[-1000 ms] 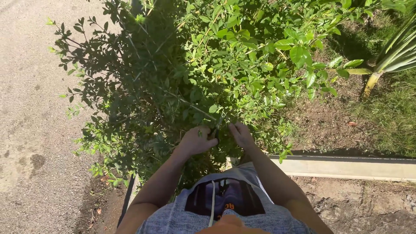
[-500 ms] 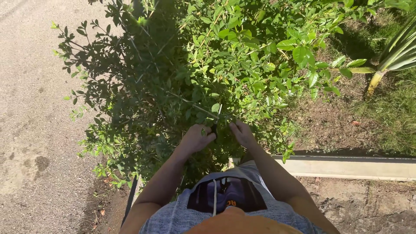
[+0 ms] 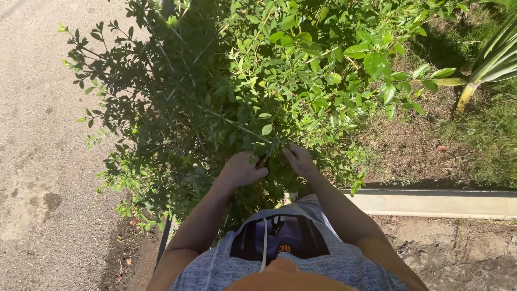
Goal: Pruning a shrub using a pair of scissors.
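- We see our left hand near the middle of the frame, curled into a loose fist at the near edge of the bush, its fingers closed around something dark that the leaves mostly hide
- Our right hand sits just to the right of it, fingers bent and pressed into the foliage; we cannot tell whether it grips anything
- Between the two hands a thin dark tool pokes up into the twigs; it looks like a small pair of cutters, but we cannot tell for sure
- A pale slender stem runs slantwise from the centre of the bush down toward the tool
- The bush fills the upper centre of the frame, shaded on its left half and brightly sunlit on its right
- A gravelly path covers the left side of the frame
- A pale concrete kerb runs across the lower right, with bare soil above it
- Grass and a long-leaved plant occupy the upper right corner
- Our grey shirt shows at the bottom edge of the frame
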